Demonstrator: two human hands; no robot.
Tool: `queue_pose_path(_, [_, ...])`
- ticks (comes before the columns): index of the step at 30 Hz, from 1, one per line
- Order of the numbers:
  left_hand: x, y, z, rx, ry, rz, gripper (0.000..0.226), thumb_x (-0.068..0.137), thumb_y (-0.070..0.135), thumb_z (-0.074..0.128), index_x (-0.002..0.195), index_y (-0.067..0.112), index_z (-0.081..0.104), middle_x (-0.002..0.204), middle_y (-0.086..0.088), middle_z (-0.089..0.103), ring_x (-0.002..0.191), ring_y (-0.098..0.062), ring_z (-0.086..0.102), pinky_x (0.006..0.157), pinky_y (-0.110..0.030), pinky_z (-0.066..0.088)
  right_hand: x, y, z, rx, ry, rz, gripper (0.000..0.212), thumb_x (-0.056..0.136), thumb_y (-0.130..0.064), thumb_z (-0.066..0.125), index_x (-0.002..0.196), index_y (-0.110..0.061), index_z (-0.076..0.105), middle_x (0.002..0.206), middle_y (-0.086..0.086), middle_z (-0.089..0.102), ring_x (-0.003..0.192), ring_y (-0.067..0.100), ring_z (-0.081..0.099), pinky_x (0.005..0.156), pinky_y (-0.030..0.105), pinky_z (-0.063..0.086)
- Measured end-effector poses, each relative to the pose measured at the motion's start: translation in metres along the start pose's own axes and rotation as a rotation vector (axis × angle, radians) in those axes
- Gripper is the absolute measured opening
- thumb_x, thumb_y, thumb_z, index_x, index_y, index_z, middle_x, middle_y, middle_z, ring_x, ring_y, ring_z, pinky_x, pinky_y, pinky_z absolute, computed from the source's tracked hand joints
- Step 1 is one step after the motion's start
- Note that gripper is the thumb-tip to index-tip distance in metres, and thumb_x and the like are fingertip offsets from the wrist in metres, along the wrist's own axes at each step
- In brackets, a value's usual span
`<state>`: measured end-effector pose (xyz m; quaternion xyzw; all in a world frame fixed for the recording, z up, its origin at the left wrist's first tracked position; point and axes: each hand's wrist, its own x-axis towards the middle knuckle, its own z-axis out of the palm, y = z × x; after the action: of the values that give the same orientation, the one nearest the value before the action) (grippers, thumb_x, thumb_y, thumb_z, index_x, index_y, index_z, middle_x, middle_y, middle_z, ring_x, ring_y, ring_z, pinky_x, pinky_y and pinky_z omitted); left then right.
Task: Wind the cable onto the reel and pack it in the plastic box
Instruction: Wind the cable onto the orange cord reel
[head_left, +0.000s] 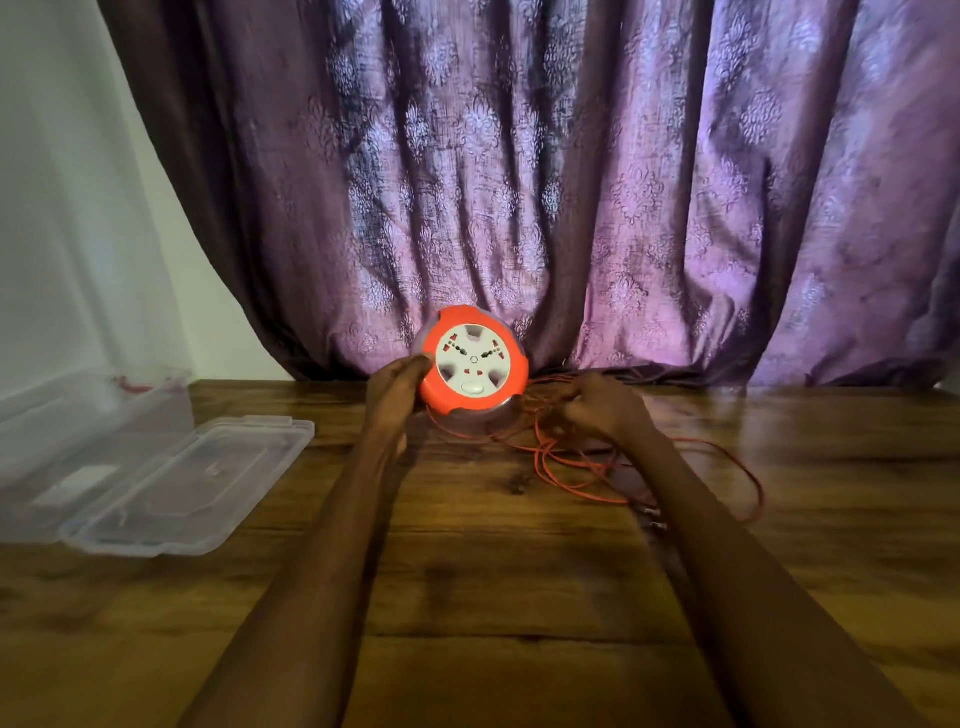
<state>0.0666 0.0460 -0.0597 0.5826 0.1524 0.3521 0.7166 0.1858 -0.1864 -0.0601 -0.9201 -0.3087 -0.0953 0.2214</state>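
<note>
Near me the worktop (467, 597) carries loose cable (571, 467). My left hand (397, 387) grips the tilted reel (475, 361); my right hand (597, 408) pinches cable. I'd feed it taut, turning steadily.

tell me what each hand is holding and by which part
Left hand grips the orange reel by its left rim. Right hand pinches the loose orange cable near the reel.
</note>
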Motion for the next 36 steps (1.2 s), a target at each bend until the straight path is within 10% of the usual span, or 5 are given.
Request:
queue_pose_path(12, [-0.002,0.008,0.002,0.03,-0.3,0.046,0.031,0.086,0.032,0.073,0.106,0.007,0.074,0.102,-0.02,0.075,0.083,-0.026,0.067,0.08,-0.041,0.059,0.005,-0.03,0.008,1.221,-0.038,-0.043,0.036,0.089,-0.026,0.073,0.12,-0.009,0.068,0.112,0.016,0.074,0.097,0.027,0.07,0.089,0.045,0.055])
queue_pose_path(18, [-0.009,-0.006,0.016,-0.01,-0.373,0.087,0.029,0.082,0.027,0.076,0.106,0.016,0.067,0.091,0.006,0.074,0.078,-0.003,0.068,0.067,-0.018,0.053,0.005,-0.032,0.011,1.407,0.197,0.065,0.037,0.09,-0.024,0.071,0.123,-0.009,0.064,0.112,0.015,0.074,0.096,0.028,0.07,0.083,0.044,0.057])
queue_pose_path(23, [-0.007,-0.018,0.022,0.168,0.108,0.303,0.034,0.081,0.033,0.079,0.103,0.012,0.065,0.094,0.0,0.067,0.082,-0.009,0.061,0.068,-0.013,0.048,0.006,-0.03,0.009,1.566,0.308,0.098,0.045,0.092,-0.016,0.069,0.133,-0.009,0.054,0.128,0.018,0.066,0.118,0.036,0.062,0.1,0.054,0.051])
queue_pose_path(29, [-0.026,-0.027,0.038,0.065,-0.43,-0.053,0.028,0.083,0.039,0.074,0.095,0.014,0.074,0.081,-0.008,0.073,0.061,-0.014,0.065,0.053,-0.024,0.054,0.008,-0.035,0.009,1.628,0.329,0.12,0.045,0.091,-0.019,0.07,0.133,-0.012,0.056,0.127,0.017,0.066,0.118,0.037,0.063,0.098,0.058,0.051])
queue_pose_path(36, [-0.03,-0.02,0.055,-0.316,-0.278,-0.044,0.016,0.092,0.012,0.065,0.107,0.015,0.067,0.094,-0.001,0.076,0.08,-0.009,0.071,0.065,-0.023,0.057,0.006,-0.037,0.016,1.541,0.216,0.112,0.028,0.087,-0.029,0.074,0.113,-0.024,0.063,0.115,0.018,0.071,0.082,0.027,0.071,0.063,0.037,0.059])
